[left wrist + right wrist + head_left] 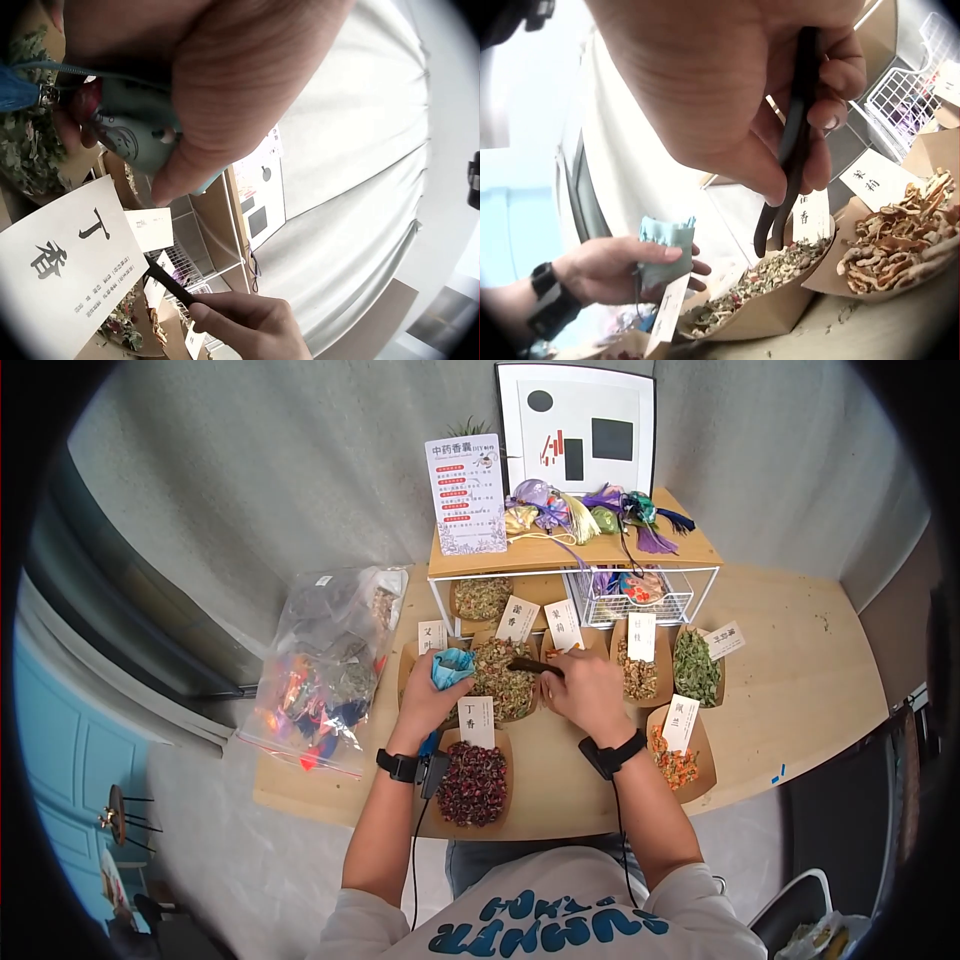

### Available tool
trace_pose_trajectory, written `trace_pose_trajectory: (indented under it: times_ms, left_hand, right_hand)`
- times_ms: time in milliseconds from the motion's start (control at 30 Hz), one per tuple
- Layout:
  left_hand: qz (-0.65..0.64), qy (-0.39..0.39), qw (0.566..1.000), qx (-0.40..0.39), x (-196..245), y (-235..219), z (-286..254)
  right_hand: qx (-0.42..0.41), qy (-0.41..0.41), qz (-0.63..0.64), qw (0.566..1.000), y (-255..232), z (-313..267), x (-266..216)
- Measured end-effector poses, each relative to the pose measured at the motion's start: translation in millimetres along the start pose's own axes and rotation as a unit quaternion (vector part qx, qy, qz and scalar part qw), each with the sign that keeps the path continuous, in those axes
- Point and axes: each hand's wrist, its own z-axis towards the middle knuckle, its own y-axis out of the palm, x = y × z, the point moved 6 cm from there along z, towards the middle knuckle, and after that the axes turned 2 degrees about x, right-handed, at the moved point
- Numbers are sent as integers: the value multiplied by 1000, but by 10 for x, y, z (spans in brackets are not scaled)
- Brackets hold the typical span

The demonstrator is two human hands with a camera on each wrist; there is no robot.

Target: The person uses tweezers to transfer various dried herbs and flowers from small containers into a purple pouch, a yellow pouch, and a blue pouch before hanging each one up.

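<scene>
A small light-blue pouch (453,668) is held upright in my left hand (428,705), fingers curled around it; its gathered top shows in the right wrist view. My right hand (588,695) grips dark tongs (791,157), whose two tips stand slightly apart above a paper tray of mixed dried herbs (505,685). Nothing shows between the tips. In the left wrist view a red bead (88,99) and a blue tassel (16,90) hang by the pouch (139,127). Below my left hand, a labelled card (476,722) stands in a tray of dark red buds (472,785).
Other trays hold orange-and-white pieces (672,760), green leaves (697,668) and brown chips (638,678). Behind them stands a wooden shelf (575,555) with tasselled pouches and a wire basket (636,605). A plastic bag (325,665) lies at the left.
</scene>
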Motion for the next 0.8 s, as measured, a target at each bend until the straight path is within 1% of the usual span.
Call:
trace_pose_trajectory:
  times_ms: [67,100,167,400,467,500,567,700,767,800]
  left_hand:
    - [7,0,1000,-15,63,28,16]
    - [6,-1,1000,-16,74,44,23]
    - [7,0,1000,-13,93,54,26]
    - [-20,-24,1000,-3,65,12,-37]
    - [-22,-14,1000,-14,78,18,-31]
    - [-23,-13,1000,-13,80,19,-32]
    - [-11,-19,1000,-17,121,18,-41]
    - [1,-14,1000,-14,48,11,-18]
    - [8,-15,1000,-11,17,7,-14]
    - [8,-15,1000,-11,4,7,-13]
  right_hand:
    - [4,41,-28,999,4,-11,125]
    - [3,42,-29,999,29,-28,146]
    - [-64,70,-33,995,153,-65,190]
    - [-88,49,12,995,304,-129,31]
    - [-51,-10,-14,999,302,-128,-25]
    - [-51,-11,-14,999,321,-132,-13]
    - [-27,-47,-11,998,317,-131,-47]
    - [-18,-59,-20,998,263,-125,-85]
    - [17,-82,-10,996,199,-123,-120]
    - [17,-82,-11,996,180,-115,-122]
